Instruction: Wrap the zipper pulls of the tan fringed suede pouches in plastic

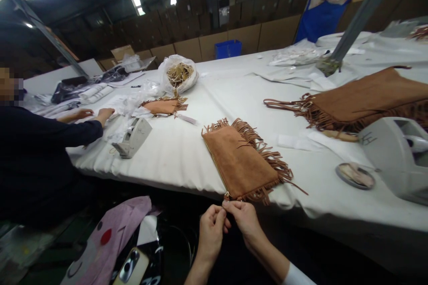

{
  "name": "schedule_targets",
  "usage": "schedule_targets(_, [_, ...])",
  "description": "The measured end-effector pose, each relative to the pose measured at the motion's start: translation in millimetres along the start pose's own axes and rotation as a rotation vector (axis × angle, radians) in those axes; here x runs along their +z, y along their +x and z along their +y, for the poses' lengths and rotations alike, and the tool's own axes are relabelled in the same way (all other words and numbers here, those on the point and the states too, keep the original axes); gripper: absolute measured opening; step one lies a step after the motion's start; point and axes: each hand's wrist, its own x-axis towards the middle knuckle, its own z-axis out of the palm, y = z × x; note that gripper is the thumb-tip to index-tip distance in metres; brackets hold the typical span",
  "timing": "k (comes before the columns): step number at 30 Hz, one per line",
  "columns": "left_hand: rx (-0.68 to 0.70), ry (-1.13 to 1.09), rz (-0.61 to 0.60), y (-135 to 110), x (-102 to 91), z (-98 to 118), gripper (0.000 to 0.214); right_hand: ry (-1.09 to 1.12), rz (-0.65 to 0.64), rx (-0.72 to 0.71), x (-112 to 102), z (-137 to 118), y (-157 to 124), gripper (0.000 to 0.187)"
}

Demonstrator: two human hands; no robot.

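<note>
A brown suede pouch (240, 158) with fringe along its edges lies flat at the table's near edge. Its zipper (216, 162) runs down the left side, ending in a gold-coloured metal piece at the bottom corner. At that corner, my right hand (246, 223) pinches the small zipper pull (228, 196) between thumb and finger. Close beside it on the left, my left hand (211, 234) is closed in a pinch, just below the pouch corner. Whatever its fingertips hold is too small to make out.
To the right are a larger fringed brown bag (371, 95), a grey tape dispenser (397, 156) and a round dish (355, 175). Another dispenser (133, 138), a small fringed pouch (162, 106) and a bag of strings (179, 75) lie left. A co-worker's arms (83, 129) reach in there.
</note>
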Motion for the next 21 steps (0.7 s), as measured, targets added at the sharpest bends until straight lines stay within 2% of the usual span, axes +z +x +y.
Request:
schedule_targets(4, [-0.173, -0.366, -0.023, -0.4, 1.6, -0.3, 0.039, 0.017, -0.012, 0.044, -1.9, 1.6, 3.0, 0.039])
schedule_targets(6, [-0.26, -0.461, -0.043, -0.2, 2.4, -0.5, 0.041, -0.02, 0.018, 0.013, -3.1, 6.0, 5.6, 0.037])
schedule_targets(9, [-0.258, -0.41, -0.023, 1.2, 2.7, -1.2, 0.045, -0.111, 0.03, -0.069, -3.9, 11.6, 9.8, 0.041])
schedule_targets(12, [-0.183, -0.285, 0.039, 3.7, 2.9, -2.2, 0.046, -0.183, -0.115, -0.103, -9.9, 4.5, 8.3, 0.047])
schedule_targets(14, [-0.172, -0.249, 0.062, 4.8, 3.5, -2.3, 0.047, -0.245, -0.239, -0.087, -25.4, -9.9, 1.8, 0.05])
schedule_targets(16, [-0.19, -0.257, 0.058, 3.5, 4.0, -2.4, 0.049, -0.317, -0.234, -0.082, -56.0, -29.4, -7.3, 0.049])
schedule_targets(17, [-0.202, -0.267, 0.053, 1.8, 3.8, -3.0, 0.05, -0.34, -0.153, -0.095, -77.6, -39.7, -12.1, 0.047])
schedule_targets(18, [-0.218, -0.279, 0.046, -0.4, 2.9, -4.4, 0.051, -0.347, -0.019, -0.122, -103.2, -49.9, -16.8, 0.046])
schedule_targets(21, [-0.279, -0.302, 0.031, -2.5, -3.4, -16.0, 0.058, -0.298, 0.572, -0.263, -198.9, -78.2, -31.5, 0.044])
